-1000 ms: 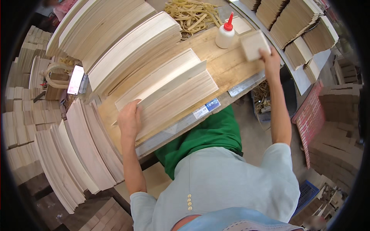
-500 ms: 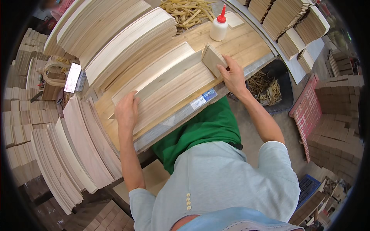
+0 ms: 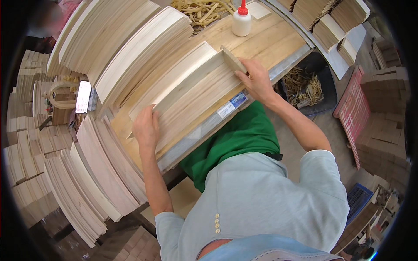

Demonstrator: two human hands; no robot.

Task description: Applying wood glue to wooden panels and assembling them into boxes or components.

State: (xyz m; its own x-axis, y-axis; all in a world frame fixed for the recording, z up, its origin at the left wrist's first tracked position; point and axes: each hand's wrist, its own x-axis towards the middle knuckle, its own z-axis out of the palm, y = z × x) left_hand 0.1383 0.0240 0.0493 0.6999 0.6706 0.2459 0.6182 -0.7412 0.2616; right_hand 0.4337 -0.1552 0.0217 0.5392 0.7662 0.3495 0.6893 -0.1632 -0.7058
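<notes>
A long thin wooden board [image 3: 185,82] stands on edge along a flat pale wooden panel [image 3: 198,102] on the worktable. At its left end my left hand [image 3: 146,127] is closed around the board, fingertips over the top edge. My right hand [image 3: 257,80] pinches a short wooden end board [image 3: 233,60], thumb on its inner face. That short piece stands upright across the right end of the long board, and the two appear to meet at a corner. Another pale board [image 3: 196,61] lies flat behind them.
Tall stacks of thin boards [image 3: 139,48] line the table's back left, with more boards [image 3: 109,165] at the left. A white glue bottle with a red cap [image 3: 241,24] stands at the back. Right of the table is a dark bin [image 3: 324,69] of rubber bands.
My right hand has brought the short end board left and against the long board's right end, turning it more edge-on. My left hand keeps its hold. The whole view has shifted slightly.
</notes>
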